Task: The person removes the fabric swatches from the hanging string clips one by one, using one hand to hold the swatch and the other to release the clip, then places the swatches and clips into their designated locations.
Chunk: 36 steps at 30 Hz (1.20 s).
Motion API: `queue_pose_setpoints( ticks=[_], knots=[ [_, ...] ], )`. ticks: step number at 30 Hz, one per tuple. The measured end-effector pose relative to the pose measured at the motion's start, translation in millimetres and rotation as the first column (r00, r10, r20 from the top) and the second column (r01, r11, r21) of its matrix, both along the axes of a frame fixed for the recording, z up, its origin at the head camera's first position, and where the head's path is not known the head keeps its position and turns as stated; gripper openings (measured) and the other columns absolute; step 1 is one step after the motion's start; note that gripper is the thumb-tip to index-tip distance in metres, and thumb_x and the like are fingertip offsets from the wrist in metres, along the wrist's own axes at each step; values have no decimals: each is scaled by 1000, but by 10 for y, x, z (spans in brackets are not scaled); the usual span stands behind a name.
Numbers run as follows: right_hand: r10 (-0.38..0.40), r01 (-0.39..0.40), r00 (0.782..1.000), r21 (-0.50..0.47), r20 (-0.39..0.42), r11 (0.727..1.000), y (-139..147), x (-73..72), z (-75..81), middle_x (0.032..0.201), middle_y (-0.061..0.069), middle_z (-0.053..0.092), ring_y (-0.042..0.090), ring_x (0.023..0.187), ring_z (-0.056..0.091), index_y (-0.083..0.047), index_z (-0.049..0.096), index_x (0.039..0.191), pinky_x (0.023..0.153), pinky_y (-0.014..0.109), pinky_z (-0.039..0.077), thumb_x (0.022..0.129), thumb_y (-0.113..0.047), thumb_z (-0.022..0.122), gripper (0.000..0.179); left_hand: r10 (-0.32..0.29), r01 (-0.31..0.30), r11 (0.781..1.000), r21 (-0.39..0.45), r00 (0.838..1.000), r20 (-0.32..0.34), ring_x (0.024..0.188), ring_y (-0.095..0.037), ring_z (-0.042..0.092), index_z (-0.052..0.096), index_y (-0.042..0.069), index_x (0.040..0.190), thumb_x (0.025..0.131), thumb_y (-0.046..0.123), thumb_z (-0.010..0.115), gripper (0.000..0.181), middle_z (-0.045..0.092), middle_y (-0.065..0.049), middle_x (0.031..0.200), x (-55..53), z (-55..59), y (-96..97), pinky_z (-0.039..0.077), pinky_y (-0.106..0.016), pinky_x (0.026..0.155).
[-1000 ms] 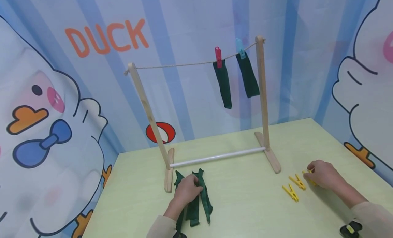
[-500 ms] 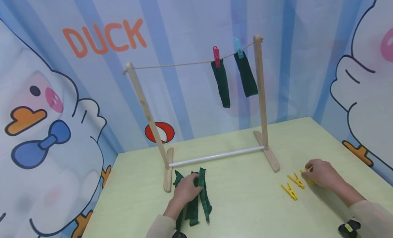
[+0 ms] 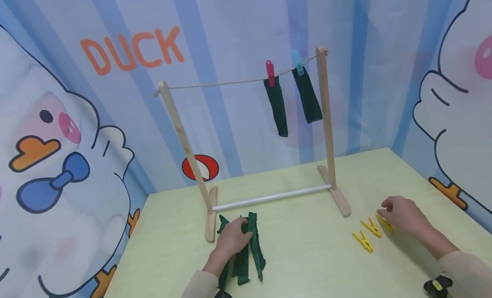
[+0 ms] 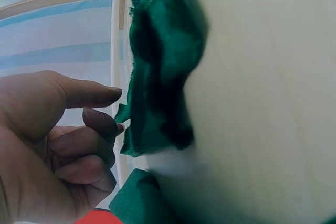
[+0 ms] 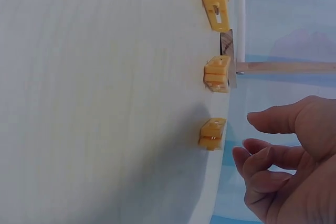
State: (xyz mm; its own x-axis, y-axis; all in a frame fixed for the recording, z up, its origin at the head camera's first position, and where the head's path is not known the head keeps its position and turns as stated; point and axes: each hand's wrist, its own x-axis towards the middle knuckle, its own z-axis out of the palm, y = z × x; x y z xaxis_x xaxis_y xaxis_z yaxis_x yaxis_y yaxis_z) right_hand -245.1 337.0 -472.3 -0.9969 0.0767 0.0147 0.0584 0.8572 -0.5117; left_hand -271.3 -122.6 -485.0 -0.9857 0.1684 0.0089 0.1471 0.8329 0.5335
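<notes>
My left hand (image 3: pixel 233 237) hovers close over several dark green cloth strips (image 3: pixel 241 266) lying on the table. In the left wrist view, a gap shows between thumb and forefinger beside a green strip (image 4: pixel 163 61); the other fingers are loosely bent. At the right, my right hand (image 3: pixel 404 213) hangs just above the farthest of three yellow clothespins (image 3: pixel 385 223). Nothing sits between its parted thumb and fingers in the right wrist view, where that clothespin (image 5: pixel 212 134) lies just off the fingertips. A second clothespin (image 3: pixel 371 228) and a third (image 3: pixel 363 241) lie to the left.
A wooden drying rack (image 3: pixel 329 118) with a string line (image 3: pixel 219 83) stands at the back. Two green strips hang on it, one under a red clothespin (image 3: pixel 270 74), one under a light blue clothespin (image 3: pixel 297 63). A white rod (image 3: pixel 273 197) joins its feet.
My right hand has lifted slightly off the farthest yellow clothespin, which shows more fully now. The left hand has hardly moved over the cloth strips.
</notes>
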Motion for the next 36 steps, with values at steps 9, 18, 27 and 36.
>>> queue_pose_setpoints(
  ticks=[9, 18, 27, 36],
  knots=[
    [48, -51, 988, -22, -150, 998, -182, -20, 127, 98, 28, 65, 34, 82, 64, 15, 63, 109, 67, 46, 55, 93, -11, 66, 31, -37, 38, 999, 38, 999, -20, 68, -18, 56, 63, 1, 125, 92, 20, 71, 39, 68, -10, 92, -48, 161, -28, 47, -37, 58],
    [94, -101, 947, -7, -306, 995, -335, -132, 464, 100, 28, 67, 39, 83, 65, 12, 66, 109, 69, 53, 54, 96, -13, 64, 29, -56, 69, 994, 80, 987, -149, 56, -13, 53, 65, 5, 123, 95, 19, 67, 31, 61, 1, 75, -192, 502, 109, 44, -31, 50],
    [58, -105, 894, -83, -444, 991, -556, -191, 682, 104, 24, 68, 24, 72, 62, 6, 69, 111, 55, 36, 50, 100, -18, 60, 28, -67, 133, 973, 188, 944, -324, 44, -11, 45, 69, 11, 117, 98, 22, 65, 22, 69, -1, 93, -319, 823, 387, 37, -26, 42],
    [55, -147, 801, -107, -596, 983, -787, -328, 1188, 91, 18, 68, 17, 52, 51, 4, 70, 109, 43, 31, 41, 100, -18, 60, 26, -62, 203, 923, 326, 917, -395, 62, -9, 58, 64, 12, 126, 102, 25, 59, 28, 66, -2, 120, -492, 1021, 571, 49, -29, 55]
  ],
)
